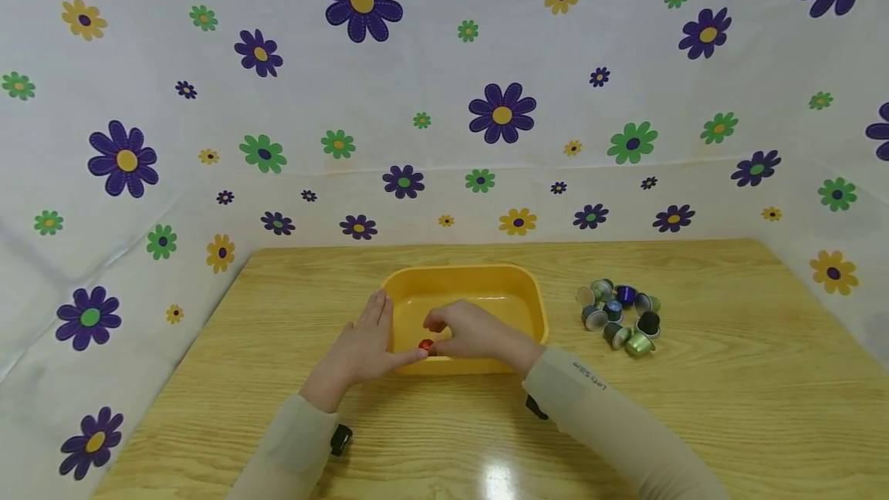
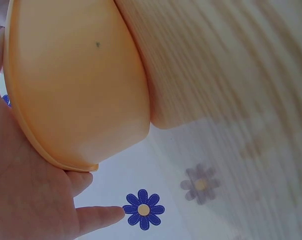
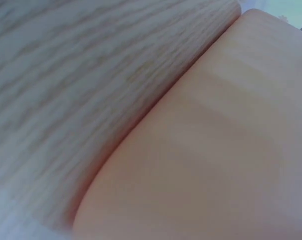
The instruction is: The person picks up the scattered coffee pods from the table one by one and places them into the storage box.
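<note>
A yellow plastic bin (image 1: 479, 366) stands on the table. My left hand (image 1: 357, 349) rests along its left end with fingers straight, its thumb reaching over the near rim. In the left wrist view, that hand (image 2: 31, 185) touches the rim of the bin (image 2: 86, 85). My right hand (image 1: 472, 330) reaches inside over the near wall. Its fingers are bent, with a gap between them and the thumb. A small red coffee capsule (image 1: 426, 345) sits at the right thumb's tip, partly hidden. The right wrist view shows only the bin's outer wall (image 3: 205, 150) and tabletop.
Several coffee capsules (image 1: 613, 310) in green, blue, black and purple lie in a loose group right of the bin. The wooden table (image 1: 729, 376) meets a flower-print sheet (image 1: 444, 207) behind and at both sides.
</note>
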Motion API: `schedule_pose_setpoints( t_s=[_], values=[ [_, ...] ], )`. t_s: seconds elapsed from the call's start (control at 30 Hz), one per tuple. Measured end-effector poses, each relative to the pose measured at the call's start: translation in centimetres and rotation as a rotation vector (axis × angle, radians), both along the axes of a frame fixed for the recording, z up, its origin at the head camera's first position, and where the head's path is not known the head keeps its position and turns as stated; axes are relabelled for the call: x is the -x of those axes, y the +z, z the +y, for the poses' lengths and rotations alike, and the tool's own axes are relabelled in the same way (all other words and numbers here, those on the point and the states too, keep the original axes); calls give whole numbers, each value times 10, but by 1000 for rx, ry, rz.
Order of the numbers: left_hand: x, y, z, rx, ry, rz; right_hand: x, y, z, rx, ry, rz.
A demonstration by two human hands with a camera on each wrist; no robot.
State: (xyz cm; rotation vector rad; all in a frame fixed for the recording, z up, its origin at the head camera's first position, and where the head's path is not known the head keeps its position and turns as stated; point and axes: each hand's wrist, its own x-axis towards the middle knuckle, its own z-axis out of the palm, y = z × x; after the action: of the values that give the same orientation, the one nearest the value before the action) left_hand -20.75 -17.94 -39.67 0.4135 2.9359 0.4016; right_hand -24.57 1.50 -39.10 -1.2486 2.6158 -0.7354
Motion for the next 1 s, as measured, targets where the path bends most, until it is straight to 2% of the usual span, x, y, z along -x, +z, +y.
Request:
schedule_pose_setpoints(
  t_s=[0.27,0.6,1.0],
  values=[
    [1,-2,-1,7,1,8,-1,1,8,24,-41,-45],
    [2,-2,1,-1,-7,22,2,0,27,41,-77,-1],
    [1,-2,1,-18,9,1,4,4,58,108,-78,-22]
  ],
)
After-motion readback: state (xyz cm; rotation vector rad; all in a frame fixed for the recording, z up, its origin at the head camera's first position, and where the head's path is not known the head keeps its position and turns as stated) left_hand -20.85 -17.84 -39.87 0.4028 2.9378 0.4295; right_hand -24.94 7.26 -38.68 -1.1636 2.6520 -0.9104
